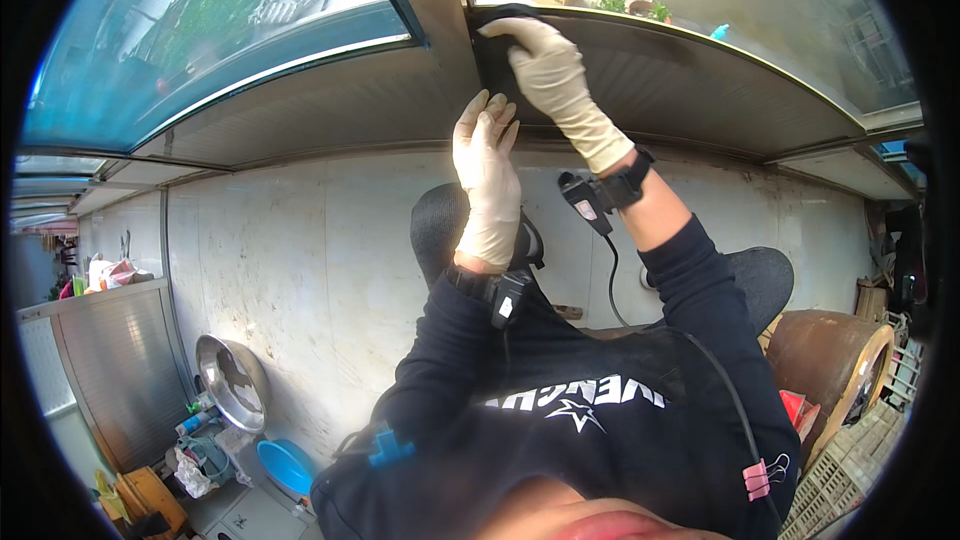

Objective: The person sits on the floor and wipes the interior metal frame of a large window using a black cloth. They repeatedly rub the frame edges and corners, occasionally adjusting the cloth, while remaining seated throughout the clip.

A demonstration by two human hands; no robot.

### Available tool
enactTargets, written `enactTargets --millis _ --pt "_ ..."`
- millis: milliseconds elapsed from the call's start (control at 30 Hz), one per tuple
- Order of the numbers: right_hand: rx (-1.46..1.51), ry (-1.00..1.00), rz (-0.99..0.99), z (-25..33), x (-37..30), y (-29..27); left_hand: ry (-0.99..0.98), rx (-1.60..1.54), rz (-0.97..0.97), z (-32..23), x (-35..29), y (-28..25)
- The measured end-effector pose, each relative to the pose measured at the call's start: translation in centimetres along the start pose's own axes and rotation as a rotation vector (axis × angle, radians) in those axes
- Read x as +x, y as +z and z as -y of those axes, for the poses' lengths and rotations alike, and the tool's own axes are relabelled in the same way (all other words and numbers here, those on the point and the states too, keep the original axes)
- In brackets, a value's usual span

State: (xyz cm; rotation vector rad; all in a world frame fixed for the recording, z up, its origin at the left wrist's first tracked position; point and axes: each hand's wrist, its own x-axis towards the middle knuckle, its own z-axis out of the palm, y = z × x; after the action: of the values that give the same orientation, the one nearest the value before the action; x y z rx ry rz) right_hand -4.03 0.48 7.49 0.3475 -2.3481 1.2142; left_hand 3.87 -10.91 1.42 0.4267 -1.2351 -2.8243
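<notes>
Both my hands wear thin white gloves and are raised in front of a window frame. My right hand (pixel 552 75) is up at the metal post (pixel 445 15), its fingers bent over a dark cloth-like thing (pixel 507 13) at the corner of the window. The hand covers part of that thing, so its full shape is hidden. Lower and to the left, my left hand (pixel 487 145) is held up with its fingers stretched and slightly apart, near the dark panel (pixel 620 80) under the window. Nothing shows in it.
Glass panes (pixel 250 30) fill the upper left. A metal basin (pixel 232 383) leans at the lower left, near a blue basin (pixel 287 467). At the right lies a large brown barrel-like container (pixel 825 360) by plastic crates (pixel 840 470). A cable (pixel 613 280) hangs from my right wrist device (pixel 585 202).
</notes>
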Motion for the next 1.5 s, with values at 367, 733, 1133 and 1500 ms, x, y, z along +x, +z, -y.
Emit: enactTargets --millis 367,733,1133,1500 --pt "0.047 0.159 -0.397 -7.1 -6.5 -6.5 -0.029 0.039 0.017 -0.5 -0.2 -0.8" --pt "0.845 0.439 0.036 -2.3 -15.1 -4.3 -0.273 0.216 0.086 4.2 -2.3 2.2" --pt "0.096 1.721 0.372 -26.8 -25.8 1.9 -0.054 0.262 0.022 3.5 -1.0 3.1" --pt "-0.766 0.722 0.703 -27.6 -29.7 6.9 -0.149 0.358 0.001 4.6 -1.5 5.1"
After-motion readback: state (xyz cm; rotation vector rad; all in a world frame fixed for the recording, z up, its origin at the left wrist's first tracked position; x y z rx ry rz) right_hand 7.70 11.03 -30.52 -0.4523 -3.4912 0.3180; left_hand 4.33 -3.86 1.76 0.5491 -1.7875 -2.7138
